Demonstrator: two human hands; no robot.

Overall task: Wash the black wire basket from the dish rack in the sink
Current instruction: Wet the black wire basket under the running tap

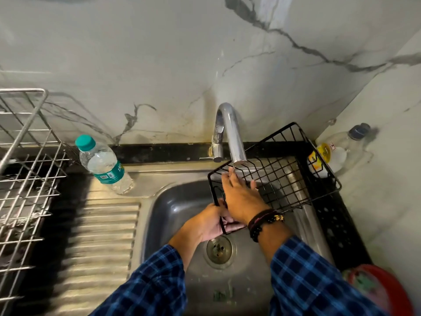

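- Blue check sleeves (155, 281) sit closest to the lens, both forearms reaching over the sink (173, 201).
- Left hand (211, 222): fingers curled round the near-left corner of the black wire basket (282, 176), holding it up.
- Right hand (241, 199): flat, fingers spread on the mesh just under the tap (232, 131) spout, not gripping. Beaded bands on that wrist.
- Basket location: over the right half of the sink, tilted, far corner raised toward the wall, near corner low above the drain (219, 247). Its right rim overlaps a black perforated tray (335, 224); contact unclear.
- Water: looks like a thin stream at the fingertips, can't confirm.
- Step, my read: rinsing or rubbing the mesh, mid-wash.
- Handling, my read: light, stiff welded wire with a coating that will be slick when wet. Open grid gives plenty of finger holds. The rim wire or a corner is the best grip, as the left hand has it, because the thin mesh wires would dig into the fingers.
- Risk: one-corner hold gives leverage, so the basket could twist or knock the spout.
- Also around: water bottle (104, 163) on the counter left of the sink, steel dish rack (29, 169) far left, another bottle (337, 149) in the right corner, red bowl (382, 290) lower right.
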